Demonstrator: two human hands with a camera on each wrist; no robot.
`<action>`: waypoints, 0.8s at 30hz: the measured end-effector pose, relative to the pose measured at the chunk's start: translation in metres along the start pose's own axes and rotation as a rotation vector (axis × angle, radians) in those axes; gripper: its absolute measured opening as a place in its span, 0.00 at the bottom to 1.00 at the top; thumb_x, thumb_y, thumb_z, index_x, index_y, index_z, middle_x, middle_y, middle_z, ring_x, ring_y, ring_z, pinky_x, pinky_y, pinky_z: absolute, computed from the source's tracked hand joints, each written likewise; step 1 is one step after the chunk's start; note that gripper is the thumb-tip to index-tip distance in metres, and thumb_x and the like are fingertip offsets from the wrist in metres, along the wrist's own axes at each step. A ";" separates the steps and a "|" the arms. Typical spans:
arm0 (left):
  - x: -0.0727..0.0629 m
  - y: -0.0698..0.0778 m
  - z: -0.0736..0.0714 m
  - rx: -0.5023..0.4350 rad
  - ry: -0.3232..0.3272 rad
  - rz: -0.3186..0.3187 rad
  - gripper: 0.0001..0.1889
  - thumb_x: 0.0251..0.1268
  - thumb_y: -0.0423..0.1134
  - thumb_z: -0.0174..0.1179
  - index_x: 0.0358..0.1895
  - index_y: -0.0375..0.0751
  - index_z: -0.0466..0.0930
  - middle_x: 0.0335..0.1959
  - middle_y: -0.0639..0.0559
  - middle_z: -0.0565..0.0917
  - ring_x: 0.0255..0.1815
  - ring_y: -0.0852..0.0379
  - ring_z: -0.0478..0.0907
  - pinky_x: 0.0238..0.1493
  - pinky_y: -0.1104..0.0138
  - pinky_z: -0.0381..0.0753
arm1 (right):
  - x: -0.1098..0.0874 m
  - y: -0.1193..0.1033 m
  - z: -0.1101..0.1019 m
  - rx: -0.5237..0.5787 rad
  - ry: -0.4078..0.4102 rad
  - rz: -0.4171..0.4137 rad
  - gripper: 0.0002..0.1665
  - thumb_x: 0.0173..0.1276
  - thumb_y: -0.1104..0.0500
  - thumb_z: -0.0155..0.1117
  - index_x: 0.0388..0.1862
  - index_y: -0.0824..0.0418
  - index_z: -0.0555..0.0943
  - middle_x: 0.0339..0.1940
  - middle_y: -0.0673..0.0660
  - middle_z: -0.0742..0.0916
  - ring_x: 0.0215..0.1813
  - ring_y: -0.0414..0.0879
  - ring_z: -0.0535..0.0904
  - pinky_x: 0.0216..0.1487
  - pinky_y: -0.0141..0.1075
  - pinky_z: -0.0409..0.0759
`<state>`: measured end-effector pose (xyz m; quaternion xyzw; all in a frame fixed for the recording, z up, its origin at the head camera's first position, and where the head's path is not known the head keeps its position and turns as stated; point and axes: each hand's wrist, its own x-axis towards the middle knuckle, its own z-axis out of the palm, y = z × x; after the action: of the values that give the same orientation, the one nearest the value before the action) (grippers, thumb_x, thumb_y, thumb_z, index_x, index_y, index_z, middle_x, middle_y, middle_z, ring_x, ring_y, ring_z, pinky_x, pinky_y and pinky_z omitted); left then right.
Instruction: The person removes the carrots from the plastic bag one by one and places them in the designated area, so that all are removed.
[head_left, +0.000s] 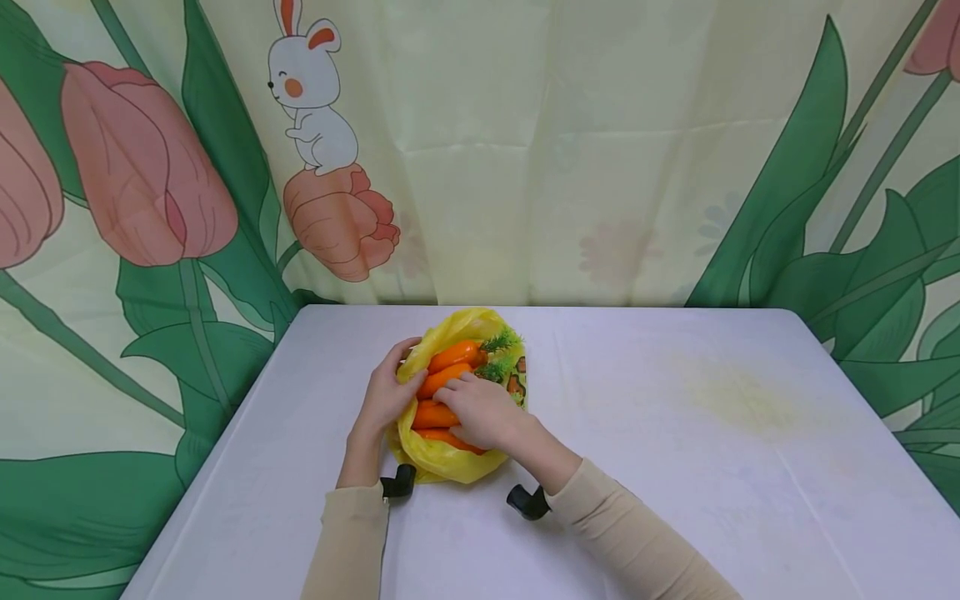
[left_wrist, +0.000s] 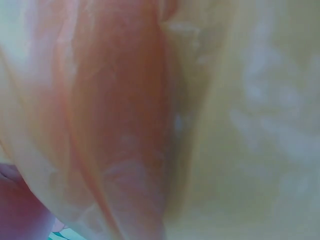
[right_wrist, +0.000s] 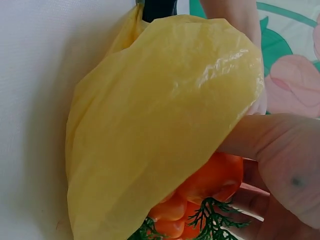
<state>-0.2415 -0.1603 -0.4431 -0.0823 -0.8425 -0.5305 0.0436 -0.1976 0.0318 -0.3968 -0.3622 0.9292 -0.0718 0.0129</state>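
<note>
An open yellow plastic bag [head_left: 457, 471] stands on the table with several glossy orange carrots [head_left: 453, 356] inside, their feathery green tops [head_left: 498, 342] toward the right. At the bag's left side my left hand [head_left: 390, 392] grips the rim, thumb over the edge and fingers outside. My right hand [head_left: 480, 408] reaches into the opening and holds a carrot [head_left: 435, 414] between thumb and fingers. In the right wrist view, the bag [right_wrist: 160, 110] hides the thumb's tip beside an orange carrot [right_wrist: 215, 180]. Yellow film and a blurred orange shape fill the left wrist view.
Against the bag's right side shows a green and brown patterned piece [head_left: 517, 383], partly hidden. The table [head_left: 675, 467] has a white cover. Behind its far edge hangs a curtain [head_left: 540, 167] printed with tulips and a rabbit. Black wrist mounts [head_left: 528, 502] sit beneath the wrists.
</note>
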 end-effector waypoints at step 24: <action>-0.001 0.002 -0.001 0.003 0.007 -0.018 0.29 0.69 0.31 0.62 0.72 0.47 0.69 0.59 0.42 0.76 0.51 0.43 0.76 0.56 0.52 0.77 | -0.037 0.036 -0.024 0.107 0.102 0.025 0.26 0.65 0.60 0.73 0.62 0.59 0.80 0.59 0.55 0.83 0.62 0.52 0.76 0.62 0.45 0.76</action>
<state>-0.2405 -0.1602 -0.4407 -0.0727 -0.8439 -0.5299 0.0419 -0.1967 0.0858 -0.3793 -0.3453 0.9279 -0.1397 -0.0144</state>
